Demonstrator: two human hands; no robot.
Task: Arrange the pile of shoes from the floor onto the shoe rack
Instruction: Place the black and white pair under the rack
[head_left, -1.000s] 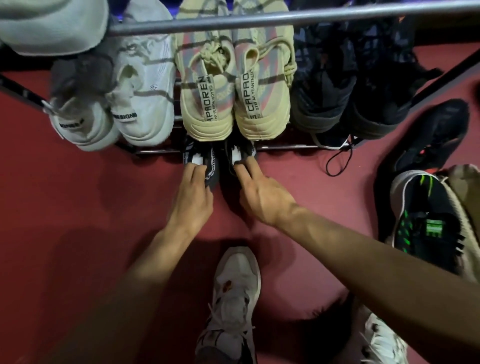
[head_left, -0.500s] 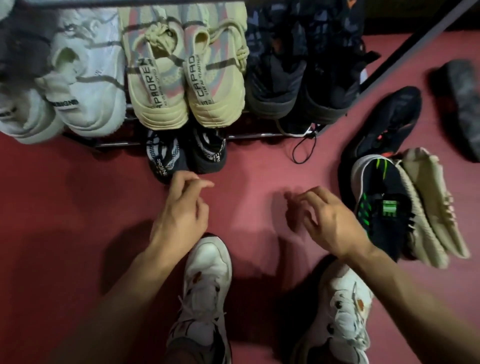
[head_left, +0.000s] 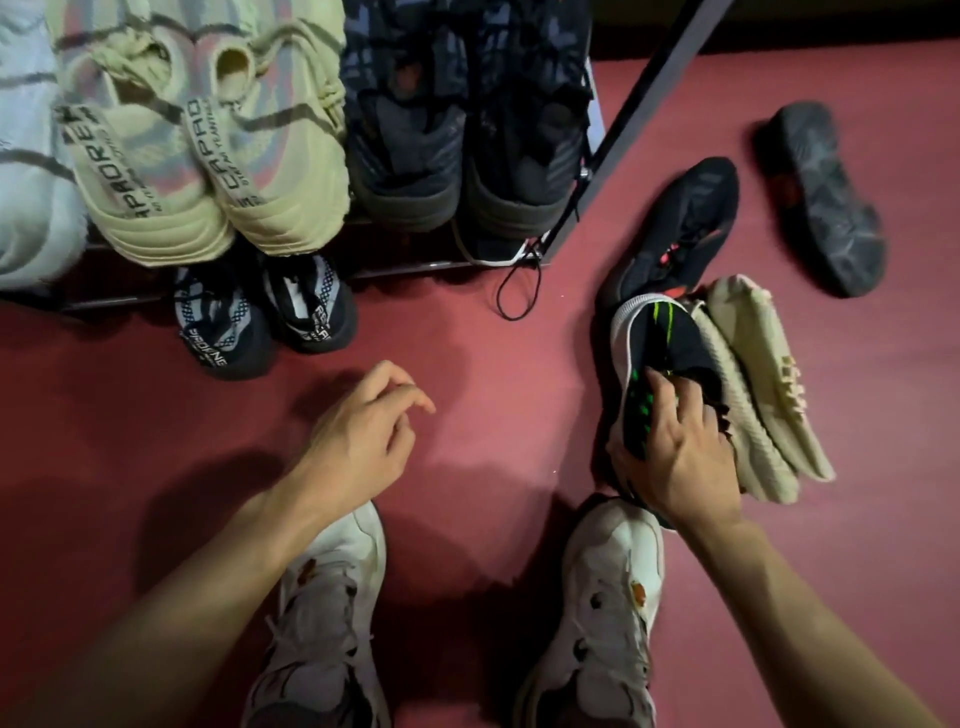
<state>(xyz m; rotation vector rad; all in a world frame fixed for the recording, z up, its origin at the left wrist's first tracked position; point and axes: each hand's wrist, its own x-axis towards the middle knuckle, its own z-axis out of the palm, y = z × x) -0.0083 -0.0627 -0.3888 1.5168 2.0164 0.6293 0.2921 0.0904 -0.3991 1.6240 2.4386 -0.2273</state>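
My right hand (head_left: 675, 457) grips a black shoe with green marks (head_left: 660, 338) in the pile on the red floor at the right. Against it lie a cream knit shoe (head_left: 763, 384), a black shoe with a red accent (head_left: 685, 223) and an upturned dark shoe (head_left: 826, 197). My left hand (head_left: 358, 436) hovers over the floor with loose fingers, holding nothing. The metal shoe rack (head_left: 644, 114) carries a cream pair (head_left: 208, 156) and a dark pair (head_left: 457, 130). A black-and-white pair (head_left: 265, 322) sits on the low tier.
My own feet in white sneakers (head_left: 608, 597) stand at the bottom of the view. A pale shoe (head_left: 26, 171) sits at the rack's left end. A black lace loop (head_left: 519, 291) trails onto the floor by the rack's corner.
Both hands left the black-and-white pair on the low tier. My right hand swung right and closed on the black-green shoe. My view shifted right and down.
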